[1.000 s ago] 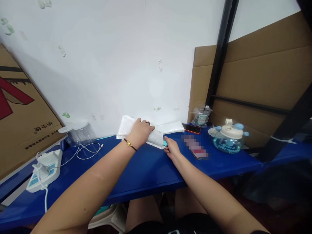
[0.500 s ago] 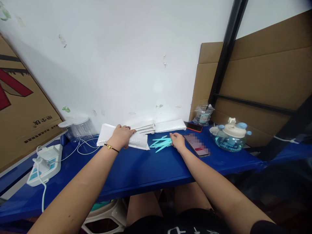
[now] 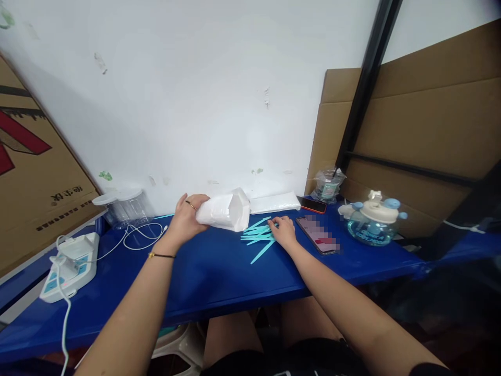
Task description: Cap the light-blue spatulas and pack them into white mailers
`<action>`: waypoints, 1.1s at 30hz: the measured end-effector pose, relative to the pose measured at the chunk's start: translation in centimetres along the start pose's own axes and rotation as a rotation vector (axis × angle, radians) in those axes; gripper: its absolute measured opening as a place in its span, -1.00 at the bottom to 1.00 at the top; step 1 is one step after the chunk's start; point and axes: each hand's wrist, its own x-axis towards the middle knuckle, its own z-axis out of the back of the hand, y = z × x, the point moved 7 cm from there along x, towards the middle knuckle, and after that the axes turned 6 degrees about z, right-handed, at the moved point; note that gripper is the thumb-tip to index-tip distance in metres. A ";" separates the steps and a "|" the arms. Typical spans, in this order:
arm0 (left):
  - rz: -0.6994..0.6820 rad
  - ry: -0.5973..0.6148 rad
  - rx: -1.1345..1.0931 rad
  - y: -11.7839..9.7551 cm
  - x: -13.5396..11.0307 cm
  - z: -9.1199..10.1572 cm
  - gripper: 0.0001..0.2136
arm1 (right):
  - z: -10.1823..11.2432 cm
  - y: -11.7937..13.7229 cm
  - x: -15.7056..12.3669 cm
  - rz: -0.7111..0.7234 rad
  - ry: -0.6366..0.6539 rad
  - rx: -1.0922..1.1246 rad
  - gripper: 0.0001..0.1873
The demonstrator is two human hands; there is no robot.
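Note:
My left hand (image 3: 189, 219) grips a white mailer envelope (image 3: 219, 210) by its left end, above the table. The envelope bulges, and its mouth gapes toward the right. To its right, a loose pile of thin turquoise sticks (image 3: 254, 233) lies on the table, one of them angled toward the front. My right hand (image 3: 284, 231) is over the right end of the pile, its curled fingers closed on some sticks; how many is hidden. Behind them a flat white packet (image 3: 275, 202) lies against the wall.
A phone (image 3: 318, 234) lies right of my right hand, another phone (image 3: 312, 204) behind it. Farther right stands a drink bottle (image 3: 371, 222). On the left are a power strip (image 3: 72, 269) with cables and clear plastic jars (image 3: 129, 206). The blue table (image 3: 219, 277) ends near my legs.
My left hand has lifted the envelope off the table, and its mouth now gapes. The turquoise sticks are spread differently, with one pushed nearer the front. My right hand stays by the pile.

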 end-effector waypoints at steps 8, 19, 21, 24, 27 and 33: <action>0.099 0.035 -0.275 0.2 -2.4 -2.5 -0.46 | 0.3 0.3 -0.1 0.009 0.033 0.062 -0.62; 0.312 0.553 0.089 7.0 -4.0 -9.4 -0.01 | 0.7 -0.8 3.4 0.109 0.182 -0.017 -0.74; 0.288 0.517 -0.050 4.8 -2.6 -9.9 -0.15 | 0.3 -0.6 5.2 0.177 0.237 -0.042 -0.76; 0.205 0.463 -0.275 0.6 0.1 -11.3 -0.44 | -0.8 -0.1 7.2 0.259 0.297 -0.045 -0.80; 0.186 0.444 -0.310 -2.4 2.1 -13.9 -0.58 | -2.0 0.0 7.8 0.311 0.349 -0.047 -0.87; 0.097 0.332 -0.213 -4.7 3.2 -17.5 -0.69 | -3.2 0.0 6.7 0.368 0.445 0.087 -0.93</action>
